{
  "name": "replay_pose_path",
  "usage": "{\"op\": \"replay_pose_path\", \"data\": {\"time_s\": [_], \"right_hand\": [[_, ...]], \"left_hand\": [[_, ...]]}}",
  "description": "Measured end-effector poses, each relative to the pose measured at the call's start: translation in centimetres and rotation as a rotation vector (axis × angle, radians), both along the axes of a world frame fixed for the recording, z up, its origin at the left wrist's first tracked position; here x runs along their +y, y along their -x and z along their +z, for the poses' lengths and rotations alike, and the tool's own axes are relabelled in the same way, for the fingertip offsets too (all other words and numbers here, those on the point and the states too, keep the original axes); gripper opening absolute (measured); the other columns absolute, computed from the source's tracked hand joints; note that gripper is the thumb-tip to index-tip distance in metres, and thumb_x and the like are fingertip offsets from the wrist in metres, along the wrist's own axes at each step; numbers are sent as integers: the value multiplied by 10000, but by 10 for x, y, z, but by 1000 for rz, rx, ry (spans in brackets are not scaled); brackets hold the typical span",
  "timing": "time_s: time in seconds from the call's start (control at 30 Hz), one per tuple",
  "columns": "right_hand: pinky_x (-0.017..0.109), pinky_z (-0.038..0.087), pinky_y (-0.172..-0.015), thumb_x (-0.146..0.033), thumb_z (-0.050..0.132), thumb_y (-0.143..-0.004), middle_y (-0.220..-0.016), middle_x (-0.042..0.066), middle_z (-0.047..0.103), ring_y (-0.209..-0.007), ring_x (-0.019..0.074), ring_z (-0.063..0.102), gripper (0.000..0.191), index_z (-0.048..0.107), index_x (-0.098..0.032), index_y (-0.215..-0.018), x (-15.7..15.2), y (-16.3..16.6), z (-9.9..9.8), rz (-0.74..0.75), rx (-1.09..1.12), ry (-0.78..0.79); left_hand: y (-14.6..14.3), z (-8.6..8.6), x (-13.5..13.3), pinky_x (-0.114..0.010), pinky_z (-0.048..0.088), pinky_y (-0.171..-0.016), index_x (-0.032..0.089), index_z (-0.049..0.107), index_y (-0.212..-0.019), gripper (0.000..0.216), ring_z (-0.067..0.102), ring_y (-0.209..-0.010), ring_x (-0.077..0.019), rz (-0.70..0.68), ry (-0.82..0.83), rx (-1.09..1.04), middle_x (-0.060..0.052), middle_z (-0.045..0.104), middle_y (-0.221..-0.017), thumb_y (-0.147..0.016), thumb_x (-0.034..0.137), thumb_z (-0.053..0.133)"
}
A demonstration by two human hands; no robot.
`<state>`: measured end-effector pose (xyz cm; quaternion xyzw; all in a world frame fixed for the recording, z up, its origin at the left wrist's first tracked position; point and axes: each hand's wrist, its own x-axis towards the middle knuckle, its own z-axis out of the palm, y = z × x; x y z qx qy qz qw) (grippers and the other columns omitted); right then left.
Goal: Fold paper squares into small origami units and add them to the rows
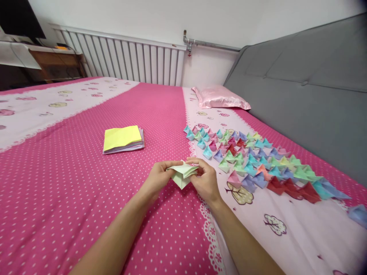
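Note:
A pale green sheet of origami paper (181, 176), folded into layered triangles with a point facing down, is held up over the bed. My left hand (159, 176) pinches its left corner between thumb and fingers. On the other side, my right hand (205, 178) grips the right corner, where several paper layers fan apart. To the right, rows of small folded paper boats (249, 158) in many colours stand on the bedsheet. A stack of coloured paper (123, 138) with a yellow sheet on top lies to the left, beyond my left hand.
The bed has a pink dotted sheet (155, 107) with pale printed bands. A pink pillow (220, 97) rests by the grey headboard (304, 84). A white radiator (129, 57) runs along the wall; a desk (57, 63) with a dark monitor (20, 19) stands at the far left.

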<state>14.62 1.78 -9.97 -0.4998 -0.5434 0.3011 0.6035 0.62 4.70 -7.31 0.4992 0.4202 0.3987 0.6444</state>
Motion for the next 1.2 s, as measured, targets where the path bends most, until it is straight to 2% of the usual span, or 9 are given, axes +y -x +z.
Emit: {"op": "replay_pose_path", "data": {"time_s": [0.2, 0.33, 0.43, 0.53, 0.7, 0.8, 0.9, 1.03, 1.2], "right_hand": [[314, 463, -803, -131, 544, -640, -1156, 59, 586, -1006, 219, 569, 252, 666, -197, -850, 0, -3, 2, 172, 275, 62], [308, 470, -725, -213, 546, -700, -910, 46, 671, -799, 186, 615, 178, 670, -184, -825, -1, -4, 4, 181, 413, 145], [278, 468, -657, -249, 659, -661, -724, 6, 662, -660, 145, 596, 128, 666, -190, -774, 1, -3, 3, 142, 415, 173], [279, 475, -643, -252, 707, -624, -713, 2, 659, -638, 137, 592, 159, 670, -192, -766, 2, -1, 1, 158, 383, 162], [269, 471, -601, -263, 719, -609, -689, 1, 651, -601, 128, 575, 162, 679, -187, -746, 1, -1, 3, 117, 319, 137], [236, 443, -542, -256, 730, -591, -639, -16, 629, -540, 102, 534, 157, 669, -185, -718, 2, -1, 3, 87, 300, 135], [225, 423, -513, -262, 735, -588, -622, -22, 613, -503, 87, 505, 161, 655, -181, -702, 2, -2, 1, 74, 292, 150], [253, 449, -549, -288, 730, -602, -647, -8, 631, -537, 111, 545, 181, 662, -181, -731, 3, -3, -2, 91, 282, 179], [258, 456, -543, -285, 737, -592, -643, -12, 634, -535, 117, 559, 177, 659, -180, -711, 2, -2, 1, 144, 322, 196]], "left_hand": [[4, 5, 1, -265, 460, -686, 100, 636, -1030, 399, 616, -725, -158, -8, 40, -174, -108, 687, -882, -633, 119, 608], [6, 7, 0, -272, 466, -711, 115, 619, -1073, 403, 612, -745, -158, -63, 2, -254, -104, 683, -894, -673, 143, 570], [7, 5, 0, -273, 464, -724, 124, 626, -1059, 371, 609, -756, -155, -65, -16, -218, -105, 675, -945, -701, 223, 619], [6, 2, 1, -273, 462, -708, 130, 651, -1007, 343, 609, -721, -150, -58, -39, -136, -87, 687, -894, -690, 263, 652], [2, -1, 5, -232, 423, -566, 121, 703, -859, 235, 566, -573, -126, -40, -233, 124, -45, 684, -681, -666, 239, 642], [2, -2, 6, -222, 400, -530, 123, 711, -798, 200, 544, -534, -114, -24, -280, 170, -32, 668, -629, -656, 242, 637], [3, -1, 5, -231, 407, -529, 115, 713, -778, 200, 551, -530, -121, -28, -250, 161, -38, 663, -611, -642, 249, 651], [4, -3, 5, -247, 426, -549, 105, 705, -874, 288, 573, -568, -142, -37, -203, 145, -58, 679, -651, -642, 272, 671], [6, -4, 4, -267, 452, -653, 115, 655, -1018, 383, 602, -694, -154, -92, -177, 66, -100, 689, -901, -667, 267, 668]]}}
